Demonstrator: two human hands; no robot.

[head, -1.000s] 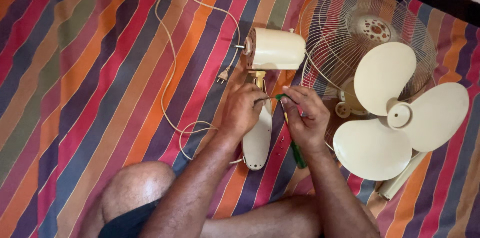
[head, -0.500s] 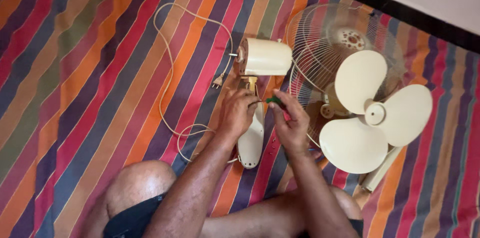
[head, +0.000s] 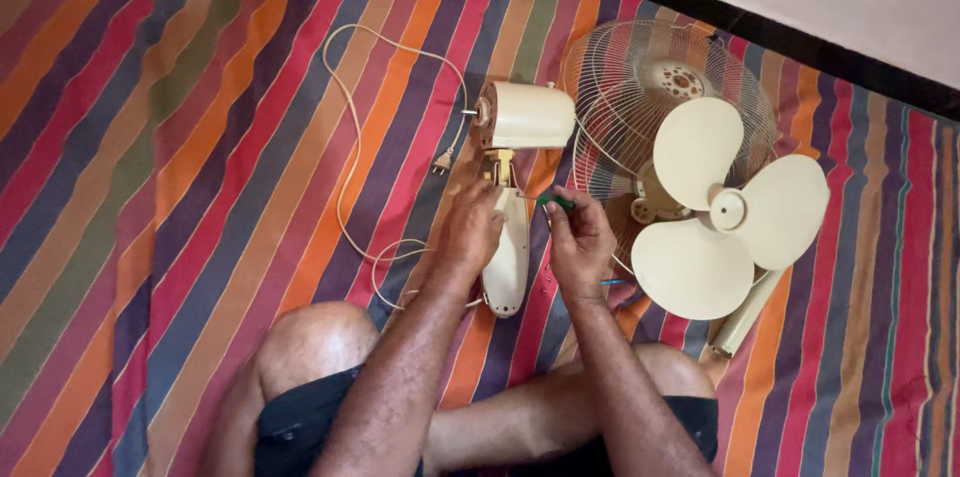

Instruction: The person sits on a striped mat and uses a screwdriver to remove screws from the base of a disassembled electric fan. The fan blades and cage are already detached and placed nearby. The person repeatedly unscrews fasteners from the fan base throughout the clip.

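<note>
Head view shows a dismantled cream fan on a striped cloth [head: 200,137]. Left hand [head: 470,229] rests curled on the fan's base arm [head: 507,257], steadying it just below the motor housing [head: 525,117]. Right hand [head: 578,242] pinches a green-handled screwdriver [head: 553,203], tip pointed left at the arm's upper end. Judged step: working a fastener at the neck joint. Next move calls for keeping the tip seated and the arm still. Blade [head: 725,212] and wire guard [head: 640,87] lie right, apart.
</note>
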